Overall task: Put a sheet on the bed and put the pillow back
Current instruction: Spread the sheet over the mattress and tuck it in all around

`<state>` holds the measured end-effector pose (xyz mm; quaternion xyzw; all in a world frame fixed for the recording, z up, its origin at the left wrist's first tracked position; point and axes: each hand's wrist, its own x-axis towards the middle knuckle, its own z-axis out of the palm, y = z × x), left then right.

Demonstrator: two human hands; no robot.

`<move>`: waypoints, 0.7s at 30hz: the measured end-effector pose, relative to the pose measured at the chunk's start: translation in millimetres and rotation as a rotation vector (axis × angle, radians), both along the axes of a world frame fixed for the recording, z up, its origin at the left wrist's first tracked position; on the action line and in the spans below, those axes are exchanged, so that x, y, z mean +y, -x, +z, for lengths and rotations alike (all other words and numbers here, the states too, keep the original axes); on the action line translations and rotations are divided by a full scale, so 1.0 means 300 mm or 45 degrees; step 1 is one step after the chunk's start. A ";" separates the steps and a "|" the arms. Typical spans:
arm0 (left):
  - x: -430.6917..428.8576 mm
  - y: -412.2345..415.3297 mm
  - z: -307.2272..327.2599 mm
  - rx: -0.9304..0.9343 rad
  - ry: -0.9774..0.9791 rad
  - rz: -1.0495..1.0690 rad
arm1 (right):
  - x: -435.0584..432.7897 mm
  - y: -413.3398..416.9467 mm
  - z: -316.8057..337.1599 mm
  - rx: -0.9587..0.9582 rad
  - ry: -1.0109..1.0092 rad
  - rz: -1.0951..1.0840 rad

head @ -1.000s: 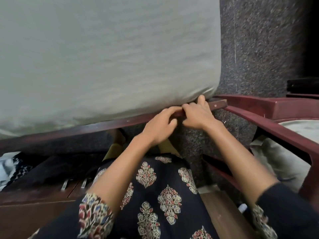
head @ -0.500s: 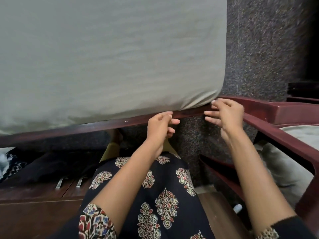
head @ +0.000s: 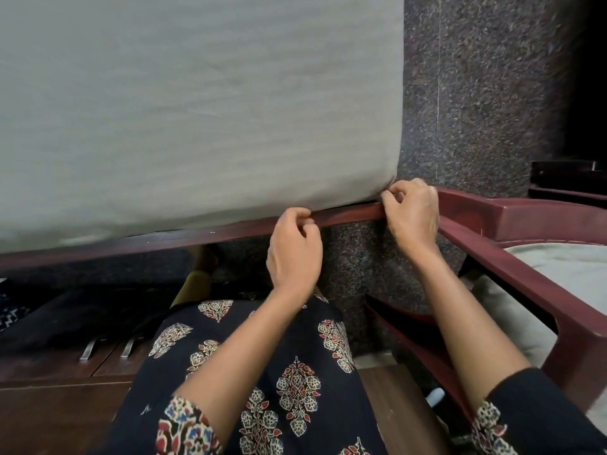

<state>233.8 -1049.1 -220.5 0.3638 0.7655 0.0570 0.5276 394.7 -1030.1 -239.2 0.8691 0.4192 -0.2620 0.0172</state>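
Observation:
A pale grey-green sheet [head: 197, 126] covers the mattress, which fills the upper left of the view. Its lower edge meets the dark wooden bed rail [head: 164, 238]. My left hand [head: 294, 254] sits at that edge, its fingers curled and pinching the sheet where it meets the rail. At the mattress's lower right corner, my right hand [head: 414, 218] pinches the sheet with curled fingertips. A pale pillow [head: 565, 270] lies on the seat of the chair at the right.
A maroon plastic chair [head: 525, 270] stands close on the right, its arm just beside my right hand. Speckled dark stone floor [head: 476, 93] runs past the bed's end. Dark bags and a wooden surface [head: 49, 405] lie under and before the bed at the left.
Both hands were together on the rail; they have since spread apart. My right hand moved right to the mattress corner and curled onto the sheet, my left stayed at the lower edge.

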 end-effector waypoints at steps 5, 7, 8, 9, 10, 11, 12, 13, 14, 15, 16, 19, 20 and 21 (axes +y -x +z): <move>-0.080 0.054 -0.011 0.050 -0.272 -0.325 | -0.045 -0.037 -0.011 0.063 -0.130 0.044; -0.074 0.089 -0.021 -0.004 -0.301 -0.301 | -0.048 -0.002 -0.005 0.024 -0.239 0.027; -0.065 0.110 -0.024 -0.015 -0.311 -0.251 | -0.050 0.029 0.001 -0.046 -0.302 0.106; -0.053 0.137 -0.027 -0.013 -0.320 -0.188 | -0.049 0.070 0.008 -0.101 -0.361 0.217; -0.043 0.167 -0.031 -0.005 -0.320 -0.125 | -0.048 0.121 0.015 -0.116 -0.411 0.341; -0.035 0.202 -0.037 -0.006 -0.311 -0.061 | -0.045 0.180 0.019 -0.081 -0.433 0.465; -0.027 0.238 -0.047 -0.030 -0.279 0.018 | -0.041 0.245 0.021 -0.016 -0.436 0.587; -0.018 0.275 -0.053 -0.073 -0.225 0.112 | -0.036 0.314 0.020 0.063 -0.423 0.697; -0.012 0.313 -0.060 -0.124 -0.169 0.216 | -0.031 0.386 0.020 0.149 -0.392 0.799; -0.008 0.351 -0.064 -0.164 -0.128 0.318 | -0.028 0.459 0.018 0.236 -0.349 0.893; -0.007 0.391 -0.066 -0.181 -0.106 0.413 | -0.024 0.531 0.019 0.317 -0.304 0.974; -0.016 0.533 -0.071 -0.142 -0.099 0.665 | -0.021 0.724 0.037 0.457 -0.123 1.157; -0.018 0.584 -0.072 -0.127 -0.104 0.737 | -0.019 0.777 0.041 0.485 -0.062 1.190; -0.019 0.639 -0.073 -0.099 -0.109 0.798 | -0.017 0.828 0.041 0.521 0.008 1.204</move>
